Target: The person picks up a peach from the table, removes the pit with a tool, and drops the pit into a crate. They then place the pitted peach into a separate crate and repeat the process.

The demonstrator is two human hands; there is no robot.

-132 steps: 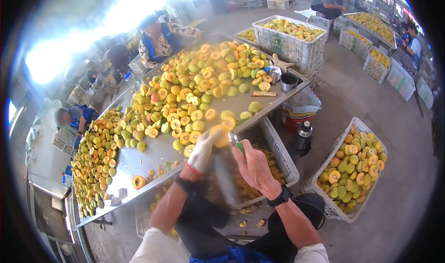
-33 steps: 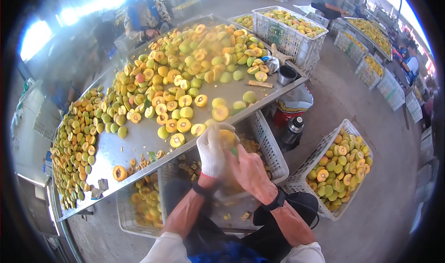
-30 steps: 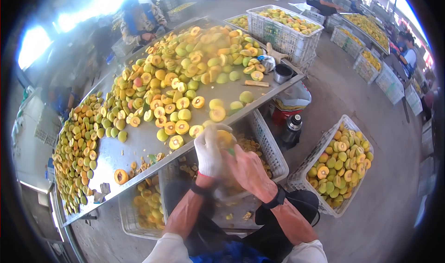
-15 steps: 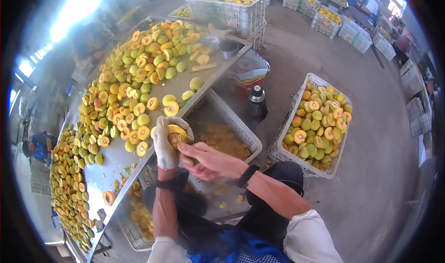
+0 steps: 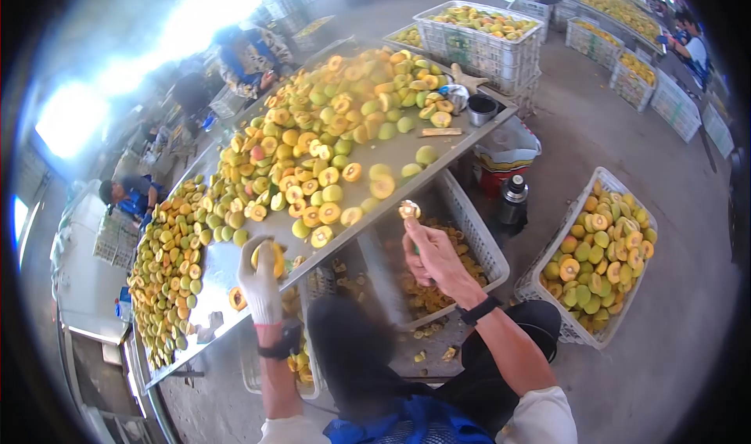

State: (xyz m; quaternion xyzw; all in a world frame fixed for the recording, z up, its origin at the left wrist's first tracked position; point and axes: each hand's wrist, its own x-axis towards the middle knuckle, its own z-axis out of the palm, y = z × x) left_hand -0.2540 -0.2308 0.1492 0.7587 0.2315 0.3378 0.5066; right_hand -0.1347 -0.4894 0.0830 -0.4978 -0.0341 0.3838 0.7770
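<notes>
My left hand point(image 5: 261, 287), in a white knit glove, is closed around a yellow peach half point(image 5: 275, 259) over the metal table's near edge. My bare right hand point(image 5: 436, 258) is closed on a small tool point(image 5: 417, 249), of which only a bit of green handle shows. A cut piece of peach pit point(image 5: 409, 209) sits at the tip of this grip, above a white crate point(image 5: 491, 276) of scraps. On the metal table point(image 5: 293, 250) lies a big heap of halved peaches point(image 5: 313, 150), some with pits showing.
A crate of peach halves point(image 5: 598, 264) stands on the floor at right. Beside the table are a thermos point(image 5: 513, 200) and a bag-topped bucket point(image 5: 507, 150). A metal cup point(image 5: 482, 109) sits at the table corner. Stacked crates point(image 5: 481, 49) stand behind; people work farther off.
My hands have moved apart: the left went left with the peach half, the right went right with the tool and pit piece. The view has shifted, bringing more of the far side in.
</notes>
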